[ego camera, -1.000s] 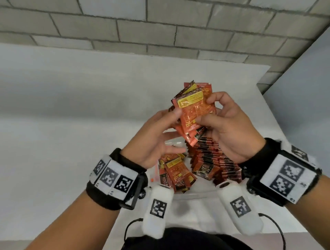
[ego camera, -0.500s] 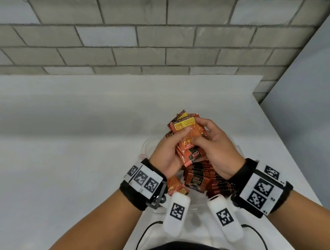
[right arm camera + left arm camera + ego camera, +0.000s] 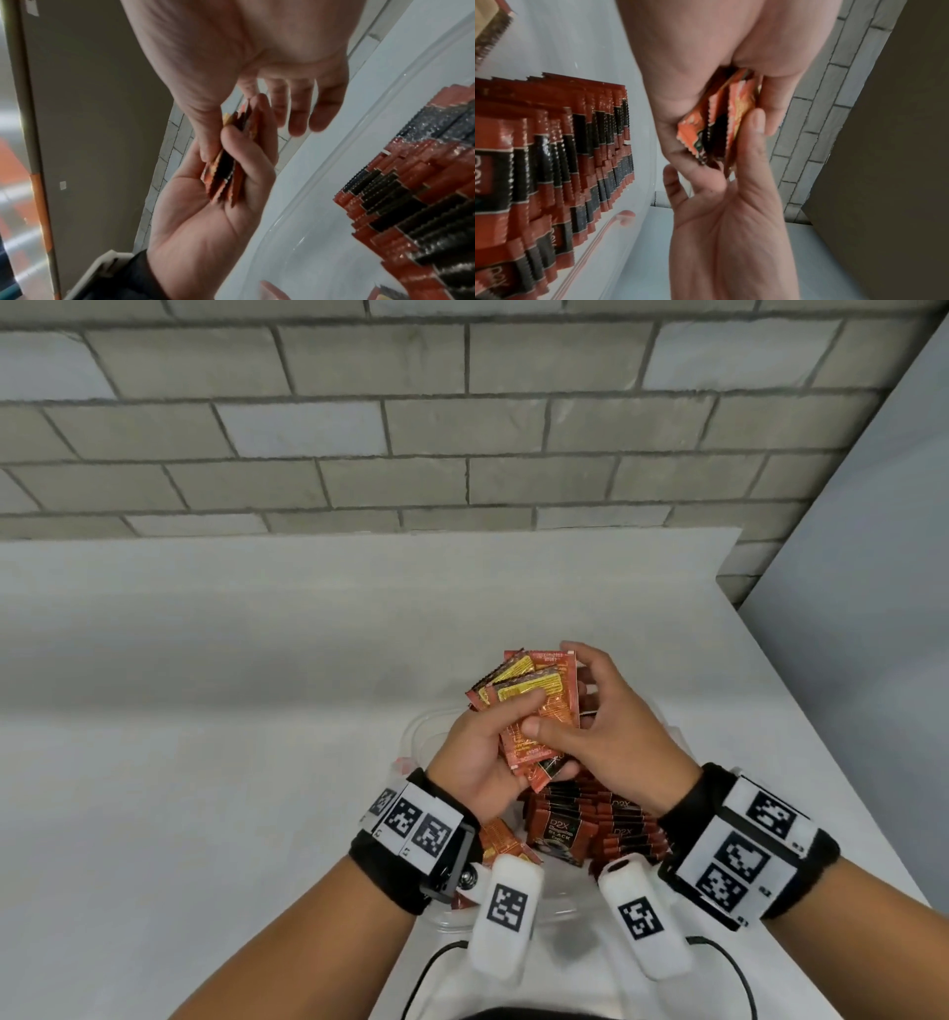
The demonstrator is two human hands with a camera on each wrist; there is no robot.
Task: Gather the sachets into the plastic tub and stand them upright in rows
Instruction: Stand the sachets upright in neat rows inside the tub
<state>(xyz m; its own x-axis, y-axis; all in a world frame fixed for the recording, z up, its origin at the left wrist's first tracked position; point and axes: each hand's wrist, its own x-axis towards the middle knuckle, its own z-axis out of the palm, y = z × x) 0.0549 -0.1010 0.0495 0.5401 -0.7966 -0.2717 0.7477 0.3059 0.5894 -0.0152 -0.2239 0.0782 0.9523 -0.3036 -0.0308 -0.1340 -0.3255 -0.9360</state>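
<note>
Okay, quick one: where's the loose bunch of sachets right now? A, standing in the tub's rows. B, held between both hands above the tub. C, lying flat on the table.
B: the left hand and right hand grip the bunch of sachets above the tub.

Glossy crinkled foil sachets (image 3: 534, 716) with serrated edges; clear smooth plastic tub (image 3: 426, 737); matt white table (image 3: 205, 711); rough grey brick wall (image 3: 359, 428).
</note>
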